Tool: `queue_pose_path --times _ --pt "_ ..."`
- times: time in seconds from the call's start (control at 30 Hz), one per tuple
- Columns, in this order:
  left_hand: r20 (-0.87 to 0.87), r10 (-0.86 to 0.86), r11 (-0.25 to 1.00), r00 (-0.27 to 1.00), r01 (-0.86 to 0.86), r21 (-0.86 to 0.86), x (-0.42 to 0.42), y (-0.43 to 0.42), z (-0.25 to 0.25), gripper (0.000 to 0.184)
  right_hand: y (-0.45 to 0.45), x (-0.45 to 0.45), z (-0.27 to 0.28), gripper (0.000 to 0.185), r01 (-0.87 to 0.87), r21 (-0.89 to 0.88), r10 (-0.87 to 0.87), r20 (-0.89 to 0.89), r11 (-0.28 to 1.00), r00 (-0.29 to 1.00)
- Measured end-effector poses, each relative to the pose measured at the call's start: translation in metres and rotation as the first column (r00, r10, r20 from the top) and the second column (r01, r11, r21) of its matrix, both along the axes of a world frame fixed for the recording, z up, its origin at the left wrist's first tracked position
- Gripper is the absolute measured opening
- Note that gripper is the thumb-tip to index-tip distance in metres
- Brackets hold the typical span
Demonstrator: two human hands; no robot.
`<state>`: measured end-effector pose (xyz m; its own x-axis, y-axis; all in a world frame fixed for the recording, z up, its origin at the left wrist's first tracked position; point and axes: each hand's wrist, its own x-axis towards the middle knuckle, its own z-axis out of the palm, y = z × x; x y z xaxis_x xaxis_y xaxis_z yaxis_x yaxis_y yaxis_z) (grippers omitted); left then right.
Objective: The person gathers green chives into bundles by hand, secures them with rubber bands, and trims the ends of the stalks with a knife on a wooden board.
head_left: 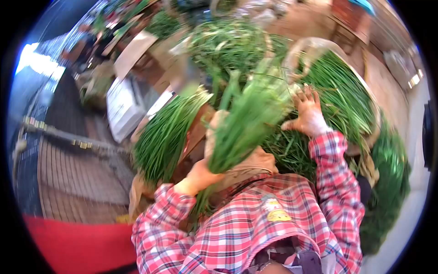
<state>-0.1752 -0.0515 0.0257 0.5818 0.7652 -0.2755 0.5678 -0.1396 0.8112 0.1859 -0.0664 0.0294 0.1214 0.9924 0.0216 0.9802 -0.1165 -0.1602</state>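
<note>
My left hand (198, 178) is closed around the leafy lower end of a bunch of chives (251, 118), in front of my lap. The bunch slants up and to the right and is blurred by motion. Fingers spread, my right hand (308, 112) is beside the pale stem end; whether it touches the stems I cannot tell. Right of that hand, long chives (344, 96) lie in a pale-lined basket. On the left, another pile of chives (171, 137) rests on a brown support, its pale ends pointing up and right.
Beyond the bunch sits a heap of loose greens (228, 41). A white box (123, 109) stands at the left near cardboard (134, 52). Dark greens (388, 182) lie at the far right by a pale ledge. A wooden stool (349, 27) is at the back right, and red material (77, 246) is at lower left.
</note>
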Motion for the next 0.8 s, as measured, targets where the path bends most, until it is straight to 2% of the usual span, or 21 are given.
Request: queue_pose_path --times 0.03,0.07,0.1,0.13,0.17,0.2,0.23,0.3,0.37,0.4,0.43,0.47,0.5,0.53,0.57,0.6,0.63,0.7,0.73,0.77,0.8 --pt "-0.028 0.009 0.999 1.0 -0.007 0.053 0.009 -0.006 0.006 0.047 0.006 -0.02 -0.005 0.101 -0.075 0.009 0.075 0.004 0.997 0.997" --pt "-0.037 0.027 0.996 0.999 -0.024 0.086 0.012 -0.01 0.01 0.047 0.012 -0.037 -0.017 0.093 -0.065 0.011 0.059 -0.588 0.998 0.806" --pt "-0.049 0.038 0.993 0.998 -0.032 0.117 0.013 -0.012 0.013 0.047 0.015 -0.05 -0.031 0.086 -0.063 -0.037 -0.016 -0.952 0.997 0.305" --pt "-0.044 0.062 0.995 0.997 -0.059 0.086 0.012 -0.013 0.017 0.049 0.016 -0.06 -0.046 0.078 -0.089 -0.115 -0.137 -0.943 0.989 -0.304" --pt "-0.033 0.106 0.991 0.994 -0.103 0.089 0.009 -0.012 0.017 0.049 0.016 -0.064 -0.056 0.071 -0.155 -0.19 -0.238 -0.572 0.969 -0.785" --pt "0.048 0.071 0.993 0.996 -0.075 0.094 0.01 -0.012 0.016 0.049 0.014 -0.064 -0.066 0.062 -0.11 -0.132 -0.171 -0.781 0.985 -0.601" --pt "0.131 0.033 0.994 0.991 -0.046 0.102 0.004 -0.012 0.014 0.049 0.012 -0.063 -0.076 0.054 -0.071 -0.08 -0.1 -0.937 0.994 -0.335" --pt "0.097 0.075 0.996 0.992 -0.079 0.037 -0.003 -0.013 0.009 0.051 0.004 -0.07 -0.069 0.04 0.0 0.025 0.024 -0.972 1.0 0.234" --pt "0.153 0.046 0.996 0.987 -0.033 -0.082 -0.003 -0.01 0.009 0.055 0.004 -0.066 -0.071 0.021 0.107 -0.058 -0.066 -0.995 0.993 0.071" --pt "0.153 0.028 0.988 0.988 -0.004 -0.157 -0.004 -0.006 0.009 0.061 0.005 -0.064 -0.061 0.02 0.218 -0.046 -0.054 -0.998 0.975 0.029" --pt "0.161 0.046 0.987 0.986 -0.02 -0.158 -0.007 -0.006 0.007 0.061 0.007 -0.05 -0.071 0.018 0.206 -0.059 0.018 -0.936 0.977 -0.352" --pt "0.184 0.022 0.988 0.983 0.006 -0.153 -0.01 -0.006 0.004 0.062 0.007 -0.03 -0.083 0.018 0.193 -0.074 0.08 -0.725 0.978 -0.684" --pt "0.206 -0.007 0.989 0.979 0.038 -0.146 -0.012 -0.005 0.002 0.063 0.007 -0.036 -0.056 0.019 0.369 -0.24 0.098 -0.707 0.898 -0.7" --pt "0.209 -0.002 0.988 0.978 0.034 -0.151 -0.014 -0.005 0.001 0.063 0.023 -0.048 -0.029 0.023 0.815 -0.443 0.017 -0.875 0.372 -0.484" --pt "0.189 0.005 0.988 0.982 0.024 -0.152 -0.018 -0.005 0.001 0.064 0.012 -0.019 -0.026 0.023 0.718 -0.302 0.107 -0.879 0.626 -0.464" --pt "0.169 0.008 0.988 0.986 0.018 -0.153 -0.023 -0.004 0.0 0.064 0.013 0.031 -0.047 0.025 0.68 -0.036 0.098 -0.983 0.732 -0.158" --pt "0.172 0.001 0.986 0.985 0.028 -0.165 -0.03 -0.005 -0.009 0.064 0.012 0.062 -0.043 0.026 0.706 0.077 0.124 -0.992 0.704 -0.016" --pt "0.206 0.019 0.978 0.978 0.025 -0.209 -0.038 -0.005 -0.032 0.064 0.003 0.111 -0.026 0.028 0.696 0.132 -0.082 -0.961 0.706 0.265" --pt "0.2 0.018 0.973 0.98 0.029 -0.229 -0.038 -0.004 -0.033 0.064 -0.002 0.134 -0.026 0.03 0.628 0.069 -0.324 -0.81 0.775 0.489" --pt "0.195 0.005 0.966 0.981 0.046 -0.256 -0.036 -0.003 -0.033 0.063 -0.007 0.14 -0.027 0.033 0.533 -0.134 -0.538 -0.395 0.835 0.745" --pt "0.235 0.076 0.95 0.969 0.001 -0.311 -0.033 -0.005 -0.031 0.061 -0.007 0.122 -0.029 0.036 0.447 -0.411 -0.463 0.067 0.794 0.884"
